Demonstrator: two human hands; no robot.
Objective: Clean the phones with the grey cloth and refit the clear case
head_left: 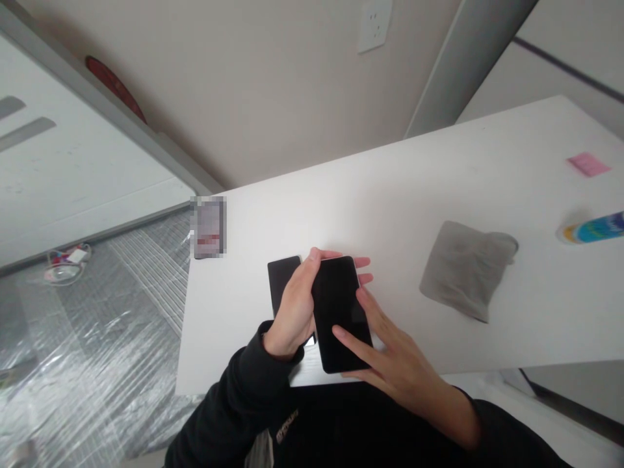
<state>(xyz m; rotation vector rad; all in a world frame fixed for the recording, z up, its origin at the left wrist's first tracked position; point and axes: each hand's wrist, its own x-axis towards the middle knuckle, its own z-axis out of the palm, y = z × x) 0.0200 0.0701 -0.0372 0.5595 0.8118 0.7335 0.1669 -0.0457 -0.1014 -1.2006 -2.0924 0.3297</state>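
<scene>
Left hand (298, 302) hugs a smooth, flat tablet (337, 305); loosely spread right hand (397, 348) touches it. Wrinkly cloth (467, 270) lies toward three o'clock.

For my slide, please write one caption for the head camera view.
The left hand holds a black-screened device over a white table while the right hand touches it.

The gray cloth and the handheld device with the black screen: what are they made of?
The gray cloth looks like soft, matte fabric, because it lies wrinkled. The handheld device seems to have a glossy glass front, since it's smooth with a faint reflection, though plastic is possible.
</scene>
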